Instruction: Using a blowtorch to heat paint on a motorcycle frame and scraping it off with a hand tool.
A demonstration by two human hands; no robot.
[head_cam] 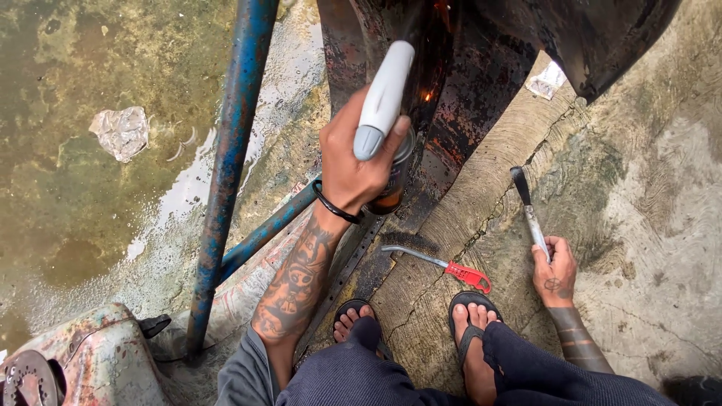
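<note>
Gas torch (pixel 383 101) upright in left hand (pixel 353 169), scraper (pixel 530 214) in right hand (pixel 554 271).

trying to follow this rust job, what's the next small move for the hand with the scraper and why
Probably bring the scraper in the right hand up to the heated spot. The left hand holds a torch on the rusty metal panel, where a small orange glow shows, while the scraper tip rests on the concrete, away from the panel. The wire brush lies unused.
</note>
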